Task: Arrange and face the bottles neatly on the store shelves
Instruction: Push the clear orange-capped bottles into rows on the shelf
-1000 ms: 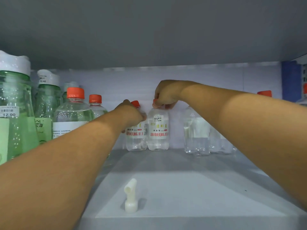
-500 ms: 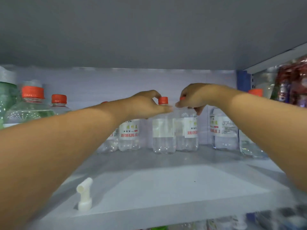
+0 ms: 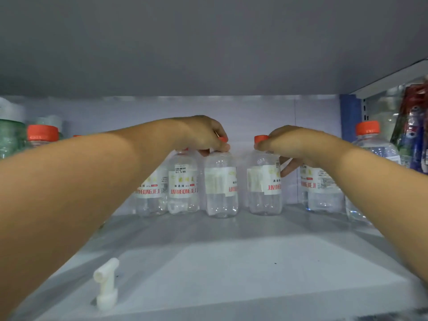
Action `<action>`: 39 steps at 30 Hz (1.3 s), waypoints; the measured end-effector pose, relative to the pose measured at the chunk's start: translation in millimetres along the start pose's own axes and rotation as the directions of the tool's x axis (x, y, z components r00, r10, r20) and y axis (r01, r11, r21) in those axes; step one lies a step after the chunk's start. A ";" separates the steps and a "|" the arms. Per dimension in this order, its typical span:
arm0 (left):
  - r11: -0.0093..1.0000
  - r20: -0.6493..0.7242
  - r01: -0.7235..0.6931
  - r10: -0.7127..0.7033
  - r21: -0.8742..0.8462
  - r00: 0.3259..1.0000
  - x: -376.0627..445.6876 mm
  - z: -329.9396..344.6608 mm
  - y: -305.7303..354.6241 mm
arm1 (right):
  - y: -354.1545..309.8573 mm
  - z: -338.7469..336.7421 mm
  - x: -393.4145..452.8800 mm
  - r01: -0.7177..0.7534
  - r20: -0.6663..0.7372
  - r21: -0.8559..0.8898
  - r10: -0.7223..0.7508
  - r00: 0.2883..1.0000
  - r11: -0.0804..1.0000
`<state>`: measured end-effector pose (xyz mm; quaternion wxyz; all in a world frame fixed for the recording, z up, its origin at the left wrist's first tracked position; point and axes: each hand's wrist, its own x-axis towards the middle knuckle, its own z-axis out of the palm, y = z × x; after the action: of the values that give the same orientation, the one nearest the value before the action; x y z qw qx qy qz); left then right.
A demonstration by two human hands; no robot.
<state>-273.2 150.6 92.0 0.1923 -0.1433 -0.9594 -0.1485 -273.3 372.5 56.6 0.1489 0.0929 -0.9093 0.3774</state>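
Several small clear bottles with red caps and white labels stand in a row at the back of the grey shelf (image 3: 231,262). My left hand (image 3: 201,135) grips the cap of one bottle (image 3: 221,186), whose label is turned partly sideways. My right hand (image 3: 291,144) grips the top of the bottle to its right (image 3: 264,188), with its label also turned away. A gap separates these two bottles. Two bottles to the left (image 3: 183,186) show their labels to the front. Another labelled bottle (image 3: 319,191) stands behind my right wrist.
A loose white plastic spout (image 3: 106,283) lies near the shelf's front left. Bigger red-capped bottles (image 3: 41,135) and green bottles (image 3: 11,137) stand at far left. A large red-capped bottle (image 3: 370,144) stands at right, beside a blue upright (image 3: 349,117) and packaged goods (image 3: 414,126).
The view has shifted slightly. The two bottles I hold have moved apart, leaving a gap between them, and both hands stay on the caps.
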 end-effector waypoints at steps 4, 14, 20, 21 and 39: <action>1.000 0.011 -0.001 0.001 0.000 1.000 14.9 5.1 -9.4 | 7.6 0.3 -2.9 -0.092 0.286 0.015 0.084 0.955 0.996; 0.993 -0.159 -0.015 0.034 0.120 0.987 20.5 21.6 -14.7 | 16.5 34.5 12.0 0.011 0.203 0.016 -0.014 0.979 1.000; 0.979 -0.182 0.002 0.035 0.202 0.983 23.3 24.1 -14.5 | 14.0 56.9 17.1 0.067 0.112 -0.034 -0.063 0.992 0.997; 0.980 -0.183 -0.006 0.043 0.197 0.982 24.3 23.1 -15.9 | 15.3 57.0 16.0 0.050 0.130 -0.041 -0.045 0.991 0.998; 0.994 -0.209 -0.033 0.054 0.102 0.977 30.8 25.5 -24.8 | 38.9 87.9 15.2 -0.020 0.031 0.047 0.019 0.999 0.999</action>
<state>-317.1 143.3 76.5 0.3030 -0.1381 -0.9363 -0.1117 -316.2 336.1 -22.8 0.1291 0.0932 -0.9030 0.3989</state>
